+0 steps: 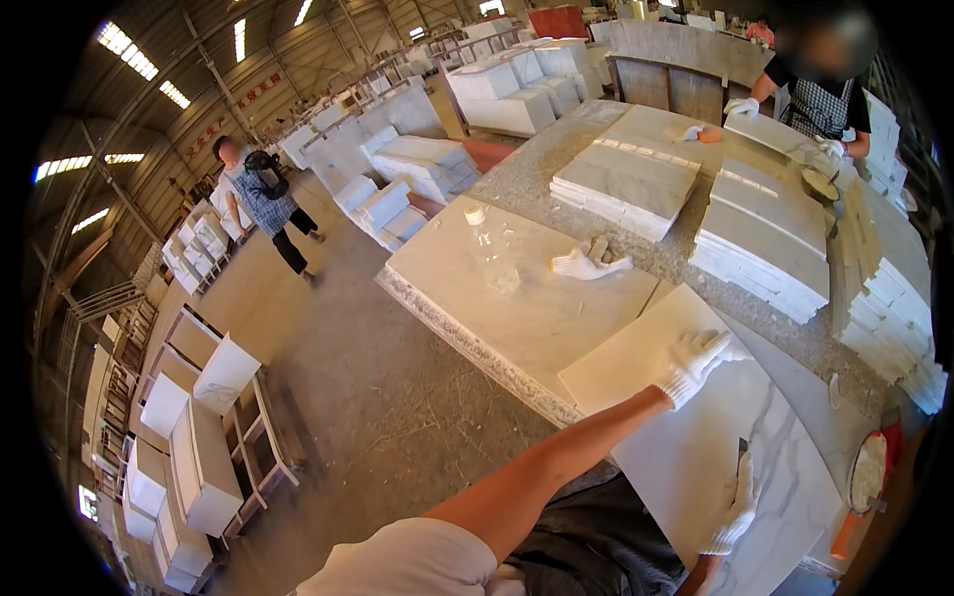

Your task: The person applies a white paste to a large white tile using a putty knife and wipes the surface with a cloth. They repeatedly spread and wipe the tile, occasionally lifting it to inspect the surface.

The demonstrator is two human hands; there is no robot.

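Note:
A pale marble slab [795,447] with grey veins lies in front of me on the worktable. My left hand [696,366], in a white knit glove, rests on its upper part with the fingers stretched out. Close to my body, my right hand [733,507], also gloved, is closed around a small tool [742,446]. Only the tool's dark tip shows above the fingers, so its kind is unclear. Beyond my left hand, a clear plastic bottle [493,256] and a loose white glove [590,260] sit on another pale slab [447,248].
Tile stacks [763,243] stand across the table, where a gloved co-worker [823,99] handles a slab. At right lie a container of pale material [868,471] and an orange handle [845,536]. A person [262,194] stands on the floor, beyond a rack of slabs [199,457].

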